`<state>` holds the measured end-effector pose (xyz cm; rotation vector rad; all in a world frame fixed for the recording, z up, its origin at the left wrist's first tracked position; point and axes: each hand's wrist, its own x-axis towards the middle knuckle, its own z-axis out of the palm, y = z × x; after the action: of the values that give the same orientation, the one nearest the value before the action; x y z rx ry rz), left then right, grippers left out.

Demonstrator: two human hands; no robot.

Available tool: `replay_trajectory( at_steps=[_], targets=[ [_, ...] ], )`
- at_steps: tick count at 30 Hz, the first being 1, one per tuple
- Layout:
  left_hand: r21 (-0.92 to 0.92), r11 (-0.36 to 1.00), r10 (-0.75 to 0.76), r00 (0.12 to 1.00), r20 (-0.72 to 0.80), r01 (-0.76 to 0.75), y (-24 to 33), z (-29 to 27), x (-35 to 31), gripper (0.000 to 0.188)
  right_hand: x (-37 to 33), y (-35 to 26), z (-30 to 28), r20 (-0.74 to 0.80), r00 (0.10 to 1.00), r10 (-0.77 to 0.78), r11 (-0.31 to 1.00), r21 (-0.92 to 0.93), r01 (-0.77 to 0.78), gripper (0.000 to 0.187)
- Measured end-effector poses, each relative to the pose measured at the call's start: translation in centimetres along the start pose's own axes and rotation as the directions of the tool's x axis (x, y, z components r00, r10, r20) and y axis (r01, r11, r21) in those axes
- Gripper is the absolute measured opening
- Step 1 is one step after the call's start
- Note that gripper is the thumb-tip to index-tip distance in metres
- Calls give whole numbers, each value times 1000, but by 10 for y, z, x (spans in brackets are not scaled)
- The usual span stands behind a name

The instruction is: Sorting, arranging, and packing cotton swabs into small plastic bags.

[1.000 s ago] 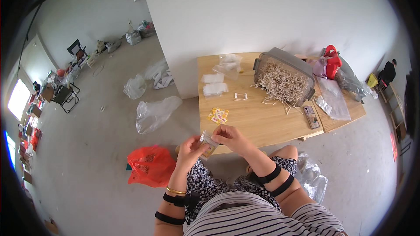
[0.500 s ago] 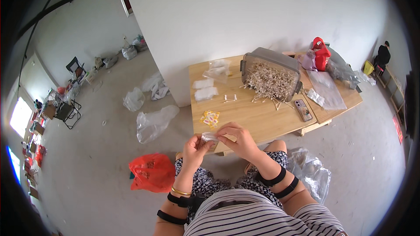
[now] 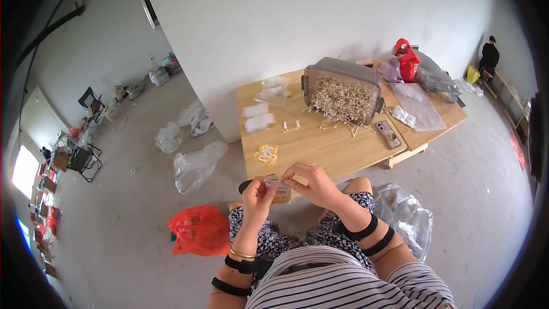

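Over the table's near edge, a small clear plastic bag [image 3: 282, 195] hangs between my hands, its yellowish, printed contents showing through. My left hand [image 3: 257, 197] pinches its upper left edge between thumb and fingers. The fingertips of my right hand [image 3: 311, 183] are closed on its top right edge. Just beyond lie several yellow-and-white cards [image 3: 266, 154] in a loose pile. Farther back are a few loose cotton swabs [image 3: 291, 126] and flat stacks of clear bags [image 3: 259, 122]. A grey bin [image 3: 341, 67] lies tipped on its side, with many cotton swabs [image 3: 343, 102] spilling from it.
On the wooden table [image 3: 320, 151] a phone [image 3: 389, 134] lies right of the swabs. A red bag [image 3: 407, 62] and plastic sheets [image 3: 420, 106] sit at the back right. An orange-red bag [image 3: 198, 230] and clear bags [image 3: 198, 166] are on the floor. A person [image 3: 489, 57] stands far right.
The small bag has turned from tilted and foreshortened to hanging down, so its printed front now shows. Both hands keep their pinch on its top. The whole view has shifted slightly.
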<state>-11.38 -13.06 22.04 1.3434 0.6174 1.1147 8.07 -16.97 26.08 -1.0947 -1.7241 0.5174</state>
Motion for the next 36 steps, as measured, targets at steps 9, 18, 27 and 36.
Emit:
replay_trajectory(
  at_steps=[9,18,27,36],
  targets=[
    [41,997,67,997,-39,-65,-9,3,5,21,-5,20,14,26,914,405,843,377,-384,17],
    [65,997,52,992,-119,-45,-5,-3,5,13,-2,33,23,-6,927,375,812,484,-326,17],
    [43,999,31,997,-63,-29,-2,-5,6,14,-1,19,13,-87,958,272,929,285,-238,10],
    [432,895,142,989,-34,-114,-1,-9,23,16,0,20,11,-82,970,230,960,181,-213,9]
  ],
)
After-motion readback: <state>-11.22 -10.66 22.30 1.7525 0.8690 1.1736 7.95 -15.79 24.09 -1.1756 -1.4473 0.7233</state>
